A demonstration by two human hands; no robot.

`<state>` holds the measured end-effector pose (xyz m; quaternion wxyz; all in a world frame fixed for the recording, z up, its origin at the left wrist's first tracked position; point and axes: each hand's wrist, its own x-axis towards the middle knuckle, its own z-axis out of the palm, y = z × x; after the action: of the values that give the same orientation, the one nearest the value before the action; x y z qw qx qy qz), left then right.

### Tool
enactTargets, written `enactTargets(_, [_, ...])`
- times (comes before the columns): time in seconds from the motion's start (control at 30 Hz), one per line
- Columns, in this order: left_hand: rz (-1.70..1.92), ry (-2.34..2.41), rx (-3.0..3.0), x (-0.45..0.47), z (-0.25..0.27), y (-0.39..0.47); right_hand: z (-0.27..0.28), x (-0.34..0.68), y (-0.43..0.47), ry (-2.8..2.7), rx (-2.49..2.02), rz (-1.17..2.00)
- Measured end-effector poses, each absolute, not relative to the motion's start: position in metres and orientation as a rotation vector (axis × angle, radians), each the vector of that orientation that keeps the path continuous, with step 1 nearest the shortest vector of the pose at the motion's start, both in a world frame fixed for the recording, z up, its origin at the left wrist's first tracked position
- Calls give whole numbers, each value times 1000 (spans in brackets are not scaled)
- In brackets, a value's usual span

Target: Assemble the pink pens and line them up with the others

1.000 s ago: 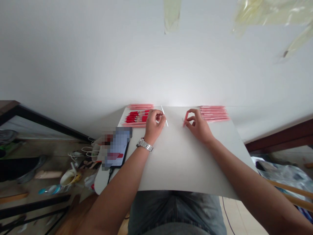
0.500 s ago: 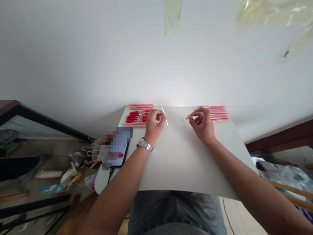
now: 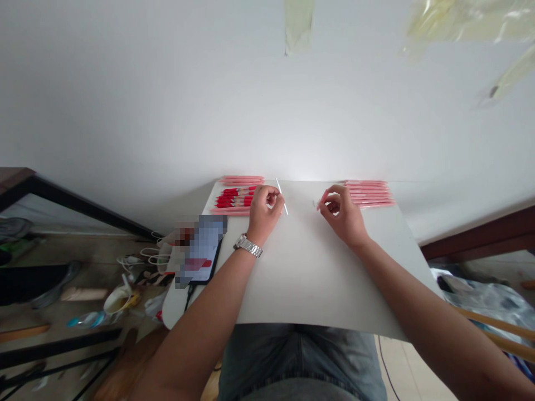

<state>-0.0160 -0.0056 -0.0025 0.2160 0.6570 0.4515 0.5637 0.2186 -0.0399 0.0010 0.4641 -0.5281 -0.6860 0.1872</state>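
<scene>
My left hand (image 3: 263,216) pinches a thin white plastic-looking rod (image 3: 286,209) between thumb and forefinger, tilted, near the wall end of the pale, smooth tabletop (image 3: 309,278). My right hand (image 3: 345,220) pinches a short translucent pink tube-like piece (image 3: 322,199), well apart from the rod and near a row of slim pink sticks (image 3: 370,194). To handle both well, I'd judge a light fingertip grip best, gentle enough not to bend the rod, with the pink piece's end free of my fingers and my wrists low. My left fingers cover part of the rod's middle, and my hand hides the near ends of the red pens (image 3: 234,198). A tiny greyish bit (image 3: 314,203) beside the pink piece is too small to identify; whether it touches, I can't tell.
</scene>
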Motion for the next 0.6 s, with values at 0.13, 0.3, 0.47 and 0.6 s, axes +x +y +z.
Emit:
enactTargets(0.13, [1554, 1231, 1823, -16, -2, -6, 0, 221, -39, -1668, -1303, 465])
enactTargets(0.3, [1567, 1221, 1815, -15, -2, -6, 0, 221, -38, -1661, -1315, 441])
enactTargets(0.47, [1572, 1185, 1723, -14, -2, -5, -2, 223, -37, -1653, -1302, 446])
enactTargets(0.6, [1558, 1097, 1581, -13, -1, -5, -3, 223, -37, -1696, -1296, 426])
